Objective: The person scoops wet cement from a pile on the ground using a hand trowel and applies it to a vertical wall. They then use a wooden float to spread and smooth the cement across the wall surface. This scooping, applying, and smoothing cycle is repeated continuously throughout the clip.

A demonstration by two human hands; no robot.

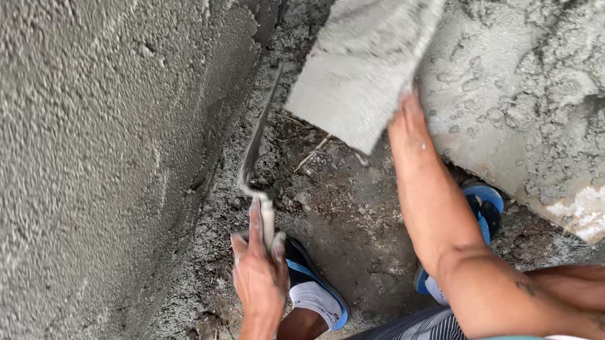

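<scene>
My left hand grips the handle of a thin plastering trowel, whose blade runs edge-on up along the foot of a rough grey plastered wall. My right hand holds up a flat rectangular board smeared with grey mortar; most of the fingers are hidden behind it. The board is tilted, its lower corner near the middle of the view.
A mortar-covered board with a heap of wet cement lies on the ground at right. Below are my feet in blue and white sandals, striped shorts, and dirt ground strewn with mortar crumbs along the wall base.
</scene>
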